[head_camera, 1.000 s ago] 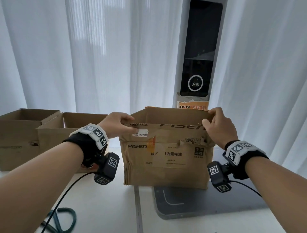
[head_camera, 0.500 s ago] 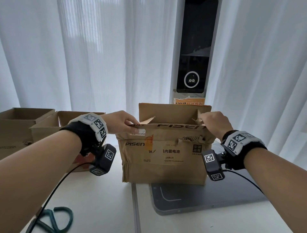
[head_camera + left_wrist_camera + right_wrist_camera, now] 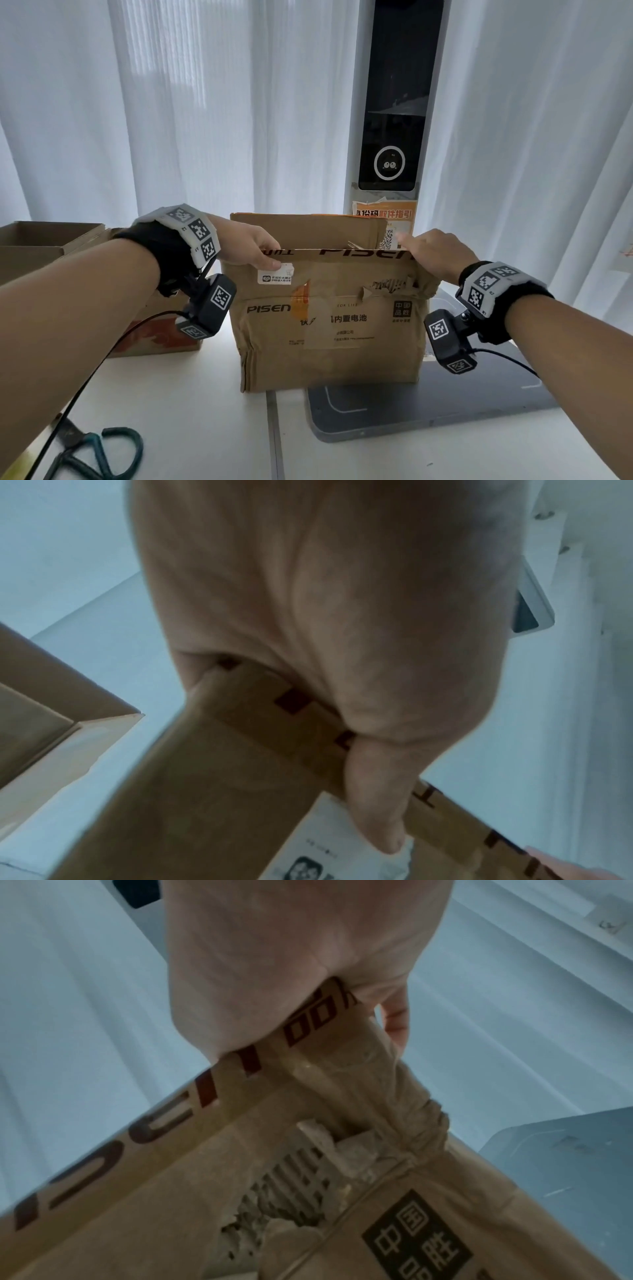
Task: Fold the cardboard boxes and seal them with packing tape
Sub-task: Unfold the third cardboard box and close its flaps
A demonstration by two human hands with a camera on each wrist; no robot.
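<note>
White table (image 3: 191, 411), cardboard box (image 3: 329, 329) upright, left hand (image 3: 251, 248) and right hand (image 3: 435, 251) gripping its front flap (image 3: 342, 255)

White table (image 3: 191, 428) with a seam down its middle, PISEN cardboard box (image 3: 329, 325) standing upright on it, grey mat (image 3: 428, 411) partly under the box's right end, two open cardboard boxes (image 3: 44, 246) left of it, teal-handled scissors (image 3: 99, 452) nearer, front-left of it.

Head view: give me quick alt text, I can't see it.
Both hands, left and right, fold the near top flap of a worn PISEN cardboard box on a white table; scissors lie front left.
</note>
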